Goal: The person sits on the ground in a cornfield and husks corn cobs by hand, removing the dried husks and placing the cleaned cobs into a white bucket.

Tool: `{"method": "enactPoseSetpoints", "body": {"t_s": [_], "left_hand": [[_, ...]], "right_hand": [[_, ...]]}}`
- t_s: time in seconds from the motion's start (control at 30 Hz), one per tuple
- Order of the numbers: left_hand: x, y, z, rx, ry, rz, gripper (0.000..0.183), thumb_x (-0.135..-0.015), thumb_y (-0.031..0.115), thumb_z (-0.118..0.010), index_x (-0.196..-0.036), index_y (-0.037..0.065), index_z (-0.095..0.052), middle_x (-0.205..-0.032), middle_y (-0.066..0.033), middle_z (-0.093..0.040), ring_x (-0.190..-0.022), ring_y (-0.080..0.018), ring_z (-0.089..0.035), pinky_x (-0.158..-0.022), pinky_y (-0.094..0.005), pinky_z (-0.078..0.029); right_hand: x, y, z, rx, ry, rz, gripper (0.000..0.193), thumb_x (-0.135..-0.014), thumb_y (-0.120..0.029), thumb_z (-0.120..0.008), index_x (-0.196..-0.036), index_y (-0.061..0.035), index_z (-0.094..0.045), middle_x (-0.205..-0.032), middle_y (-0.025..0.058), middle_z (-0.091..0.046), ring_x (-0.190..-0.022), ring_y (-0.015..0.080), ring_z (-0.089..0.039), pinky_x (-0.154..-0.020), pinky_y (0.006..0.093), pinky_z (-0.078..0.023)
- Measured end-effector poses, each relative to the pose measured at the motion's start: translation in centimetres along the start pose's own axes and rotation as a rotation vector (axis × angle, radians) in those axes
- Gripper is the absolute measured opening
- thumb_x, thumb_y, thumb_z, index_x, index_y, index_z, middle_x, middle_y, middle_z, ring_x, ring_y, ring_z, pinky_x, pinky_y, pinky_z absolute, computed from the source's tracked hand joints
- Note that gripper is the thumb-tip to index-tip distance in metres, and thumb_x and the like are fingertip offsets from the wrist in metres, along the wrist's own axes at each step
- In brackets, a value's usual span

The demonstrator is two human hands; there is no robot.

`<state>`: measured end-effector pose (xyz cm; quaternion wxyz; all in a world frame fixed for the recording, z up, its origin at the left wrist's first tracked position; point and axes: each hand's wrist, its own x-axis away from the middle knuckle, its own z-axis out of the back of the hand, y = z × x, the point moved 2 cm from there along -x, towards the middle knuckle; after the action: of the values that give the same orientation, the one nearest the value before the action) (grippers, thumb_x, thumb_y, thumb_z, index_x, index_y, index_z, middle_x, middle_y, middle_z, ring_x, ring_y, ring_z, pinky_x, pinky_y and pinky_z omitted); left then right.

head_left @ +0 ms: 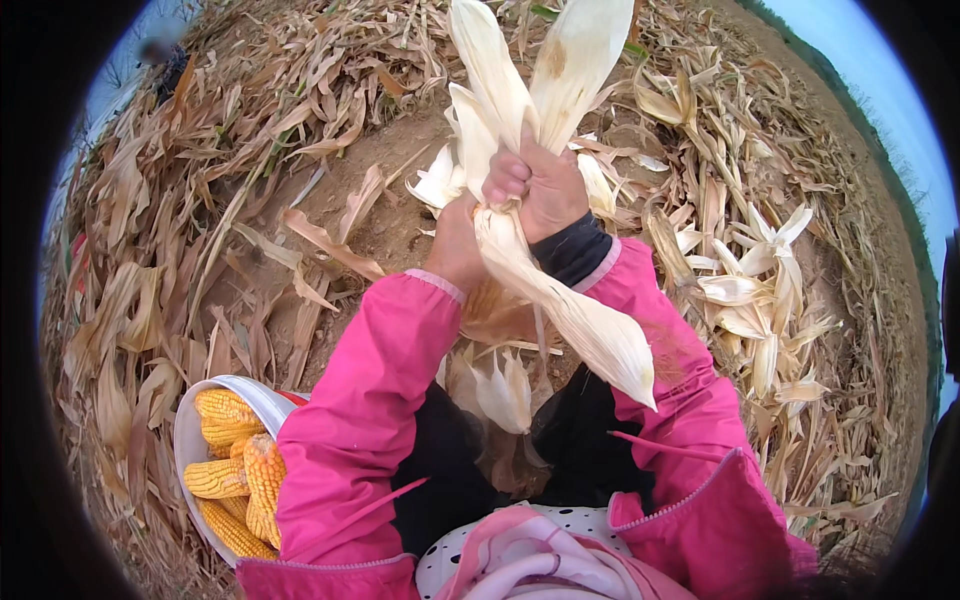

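In front of me, both hands are closed together on an ear of corn in its husk. My right hand (545,190) is a fist round the pale husk leaves (580,60), which fan out above it. Just below and to the left, my left hand (457,248) wraps the ear; its fingertips are hidden. One long husk leaf (580,305) hangs from between the hands across my right forearm. Yellowish kernels of the corn ear (487,300) show dimly beneath the hands, partly behind that leaf.
A white bucket (186,440) with several husked yellow corn cobs (265,475) stands by my left arm. Stripped husks (765,290) lie in a pile on the right. Dry corn stalks and leaves (130,330) cover the ground around bare soil (340,185). Someone (170,70) is far off at upper left.
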<state>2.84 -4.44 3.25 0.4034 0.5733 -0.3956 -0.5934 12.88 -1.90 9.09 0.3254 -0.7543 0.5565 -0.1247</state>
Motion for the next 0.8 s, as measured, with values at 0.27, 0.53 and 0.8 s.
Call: {"method": "enactPoseSetpoints", "body": {"t_s": [0.27, 0.53, 0.8], "left_hand": [[-1.0, -0.9, -0.7, 0.34, 0.031, 0.117, 0.024, -0.072, 0.008, -0.068, -0.093, 0.0, -0.058, -0.085, -0.0027, -0.062, -0.078, -0.0074, -0.052, -0.069, -0.0246, -0.045], [-0.1, -1.7, -3.2, 1.15, 0.156, 0.221, 0.033, -0.076, -0.001, -0.062, -0.108, 0.002, -0.053, -0.089, -0.0038, -0.06, -0.075, -0.016, -0.061, -0.064, -0.026, -0.051], [-1.8, 0.8, 4.1, 0.892, 0.167, 0.057, 0.026, -0.08, 0.001, -0.059, -0.106, 0.0, -0.054, -0.088, -0.0048, -0.061, -0.074, -0.0145, -0.061, -0.064, -0.0258, -0.051]], "right_hand": [[-0.5, -0.7, -0.1, -0.045, 0.038, 0.052, 0.019, -0.094, -0.022, -0.047, -0.093, -0.0037, -0.047, -0.058, -0.0029, -0.033, -0.049, 0.009, -0.031, -0.048, 0.0255, -0.032], [-2.9, -3.0, 0.4, -0.266, 0.164, 0.273, 0.007, -0.088, -0.011, -0.039, -0.085, -0.006, -0.043, -0.059, -0.0032, -0.033, -0.046, 0.0087, -0.028, -0.044, 0.0256, -0.028], [0.8, -12.7, 2.4, 0.113, 0.119, 0.676, 0.021, -0.082, -0.013, -0.068, -0.087, -0.0053, -0.049, -0.061, -0.0038, -0.036, -0.052, 0.0073, -0.036, -0.049, 0.0239, -0.033]]}}
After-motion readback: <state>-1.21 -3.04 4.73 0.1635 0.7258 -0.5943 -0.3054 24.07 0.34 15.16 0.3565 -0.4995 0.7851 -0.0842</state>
